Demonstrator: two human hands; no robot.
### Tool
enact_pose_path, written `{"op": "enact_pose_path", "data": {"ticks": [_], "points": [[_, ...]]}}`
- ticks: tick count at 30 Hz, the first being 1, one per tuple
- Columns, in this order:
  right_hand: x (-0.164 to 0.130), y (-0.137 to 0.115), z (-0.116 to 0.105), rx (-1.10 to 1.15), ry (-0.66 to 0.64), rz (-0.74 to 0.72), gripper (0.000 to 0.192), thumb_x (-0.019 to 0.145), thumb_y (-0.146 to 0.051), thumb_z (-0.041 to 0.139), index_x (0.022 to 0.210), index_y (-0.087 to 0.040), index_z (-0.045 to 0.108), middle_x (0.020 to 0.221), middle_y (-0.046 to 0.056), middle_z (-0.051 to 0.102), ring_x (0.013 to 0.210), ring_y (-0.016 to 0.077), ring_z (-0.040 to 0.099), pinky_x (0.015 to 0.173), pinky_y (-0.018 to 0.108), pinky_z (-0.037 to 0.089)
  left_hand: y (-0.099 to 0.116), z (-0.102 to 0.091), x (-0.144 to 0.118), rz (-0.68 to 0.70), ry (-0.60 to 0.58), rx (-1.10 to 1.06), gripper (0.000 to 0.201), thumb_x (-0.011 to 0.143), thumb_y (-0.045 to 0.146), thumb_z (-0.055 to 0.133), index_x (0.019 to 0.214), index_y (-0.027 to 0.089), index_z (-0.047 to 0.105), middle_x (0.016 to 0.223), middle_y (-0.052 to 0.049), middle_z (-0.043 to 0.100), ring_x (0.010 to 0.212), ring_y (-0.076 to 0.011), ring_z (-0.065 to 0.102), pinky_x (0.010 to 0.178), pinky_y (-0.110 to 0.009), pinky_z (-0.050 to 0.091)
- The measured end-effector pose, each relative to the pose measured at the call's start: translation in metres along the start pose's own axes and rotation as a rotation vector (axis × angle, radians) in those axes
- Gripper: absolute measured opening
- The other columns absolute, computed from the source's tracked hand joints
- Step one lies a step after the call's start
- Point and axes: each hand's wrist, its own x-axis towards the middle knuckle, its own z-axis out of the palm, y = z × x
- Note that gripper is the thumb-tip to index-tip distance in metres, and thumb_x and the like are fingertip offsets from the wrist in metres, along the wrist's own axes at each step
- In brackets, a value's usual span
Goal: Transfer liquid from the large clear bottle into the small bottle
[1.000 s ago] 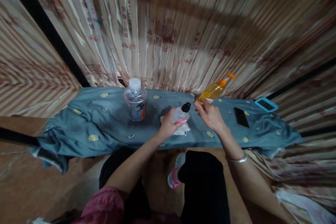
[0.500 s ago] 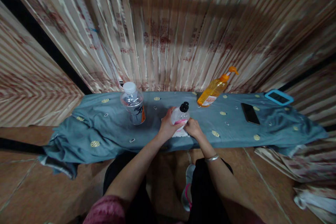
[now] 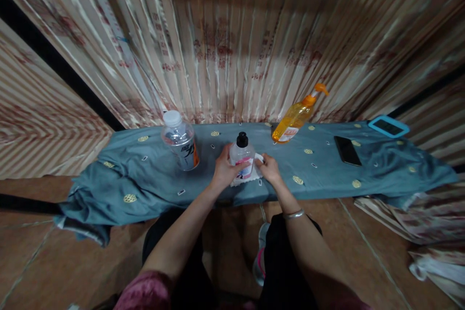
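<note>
A clear bottle (image 3: pixel 238 155) with a black cap and a pink-and-white label stands upright near the front edge of the cloth-covered board. My left hand (image 3: pixel 224 167) is wrapped around its left side, with the thumb across the label. At the bottle's right, my right hand (image 3: pixel 269 167) pinches the edge of a white cloth or tissue (image 3: pixel 258 161). Part of that white piece shows under and beside the bottle's base; the rest is hidden behind it.
A large clear bottle (image 3: pixel 181 143) with a white cap stands on the left. Behind my right hand is an orange pump bottle (image 3: pixel 292 121). A black phone (image 3: pixel 348 150) and a blue-framed device (image 3: pixel 388 126) lie on the right of the teal cloth (image 3: pixel 152 174). Curtains hang behind.
The bottle has gone from tilted to upright and shifted slightly left. My right hand has drawn a little away from it, and more of the white piece shows between them.
</note>
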Motion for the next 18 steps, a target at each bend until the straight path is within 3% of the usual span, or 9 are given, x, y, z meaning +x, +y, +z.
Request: {"op": "enact_pose_path", "data": {"ticks": [10,18], "points": [[0.007,0.005,-0.009,0.506,0.211,0.032,0.041,0.099,-0.043,0.066,0.132,-0.018,0.061,0.131,0.01,0.063,0.111,0.0241,0.066,0.093,0.045,0.058,-0.006,0.001,-0.001,-0.01,0.023,-0.037,0.065,0.062,0.029,0.093,0.118,0.017,0.064,0.111,-0.007,0.076,0.103,-0.0235,0.071,0.094,-0.034,0.054],[-0.01,-0.023,-0.029,0.865,0.317,-0.174,0.039,0.099,-0.043,0.065,0.128,-0.018,0.062,0.124,0.009,0.065,0.103,0.0211,0.067,0.088,0.042,0.059,0.0,0.001,-0.004,-0.042,0.02,0.016,0.062,0.063,0.025,0.092,0.119,0.02,0.065,0.113,-0.006,0.077,0.105,-0.0245,0.072,0.096,-0.036,0.055]]}}
